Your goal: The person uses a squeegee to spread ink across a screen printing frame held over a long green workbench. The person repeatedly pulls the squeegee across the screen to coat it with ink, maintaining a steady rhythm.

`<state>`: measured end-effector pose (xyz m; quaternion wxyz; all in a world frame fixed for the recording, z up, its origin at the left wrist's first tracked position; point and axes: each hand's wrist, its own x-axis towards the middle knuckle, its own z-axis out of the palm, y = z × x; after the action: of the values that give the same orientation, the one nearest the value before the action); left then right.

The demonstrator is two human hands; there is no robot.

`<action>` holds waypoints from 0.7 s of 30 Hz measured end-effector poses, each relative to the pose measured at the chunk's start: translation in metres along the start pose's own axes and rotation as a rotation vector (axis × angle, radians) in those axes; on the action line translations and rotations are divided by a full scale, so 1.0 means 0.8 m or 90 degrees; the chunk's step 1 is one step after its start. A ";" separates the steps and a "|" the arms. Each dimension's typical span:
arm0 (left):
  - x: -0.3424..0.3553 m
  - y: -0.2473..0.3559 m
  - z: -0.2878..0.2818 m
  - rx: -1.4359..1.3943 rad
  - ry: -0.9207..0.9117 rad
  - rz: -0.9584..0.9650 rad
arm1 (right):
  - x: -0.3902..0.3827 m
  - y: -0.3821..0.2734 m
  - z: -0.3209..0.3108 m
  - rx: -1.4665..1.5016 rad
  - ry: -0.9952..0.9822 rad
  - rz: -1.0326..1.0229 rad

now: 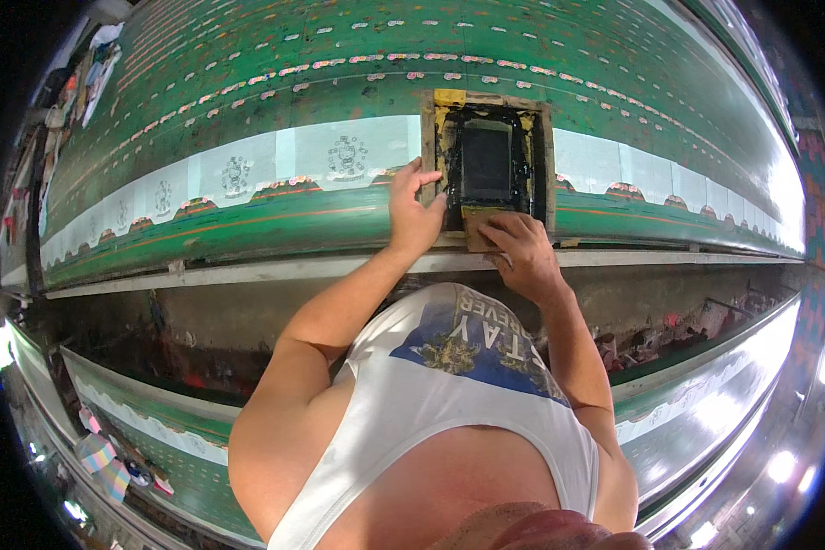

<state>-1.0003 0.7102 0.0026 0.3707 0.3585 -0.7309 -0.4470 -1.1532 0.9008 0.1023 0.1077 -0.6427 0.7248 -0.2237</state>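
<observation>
A wooden screen-printing frame lies flat on the long green table, its inner border smeared with black ink around a dark mesh window. My left hand grips the frame's left rail, fingers on the outside and thumb toward the inside. In my right hand is a brown squeegee, pinched at the near end of the mesh. Left of the frame runs a row of pale fabric pieces, several bearing a dark line print. Whatever lies under the frame is hidden.
The green table stretches far to both sides, with rows of small coloured prints. More pale pieces continue to the right without visible prints. A pale rail edges the table near me. Behind me stands another green table.
</observation>
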 end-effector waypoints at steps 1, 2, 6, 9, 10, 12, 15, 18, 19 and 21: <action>-0.002 0.007 0.000 0.018 0.000 0.003 | -0.005 0.003 -0.002 0.019 0.019 -0.005; -0.004 0.006 -0.001 0.019 0.006 -0.002 | -0.009 0.004 -0.004 0.005 0.068 0.019; -0.004 0.001 0.007 -0.012 0.012 -0.022 | -0.044 0.035 0.011 0.011 0.263 0.178; -0.004 0.011 0.008 0.007 0.017 -0.001 | -0.068 0.058 0.007 0.171 0.293 0.300; -0.001 0.017 0.014 -0.016 0.020 0.015 | -0.077 0.070 0.006 0.226 0.288 0.314; -0.006 0.030 0.025 -0.029 0.028 0.042 | -0.090 0.082 0.000 0.269 0.269 0.315; -0.007 0.064 0.072 -0.034 0.045 0.084 | -0.113 0.123 -0.014 0.266 0.298 0.264; -0.015 0.084 0.136 -0.055 0.051 0.085 | -0.147 0.179 -0.029 0.289 0.326 0.250; -0.017 0.086 0.159 -0.061 0.057 0.086 | -0.157 0.198 -0.039 0.293 0.332 0.240; -0.025 0.096 0.206 -0.063 0.057 0.075 | -0.180 0.236 -0.058 0.269 0.330 0.217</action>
<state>-1.1481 0.8173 0.0149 0.4461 0.3159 -0.7105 -0.4432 -1.3185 1.0646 0.0364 0.0867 -0.3984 0.7622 -0.5028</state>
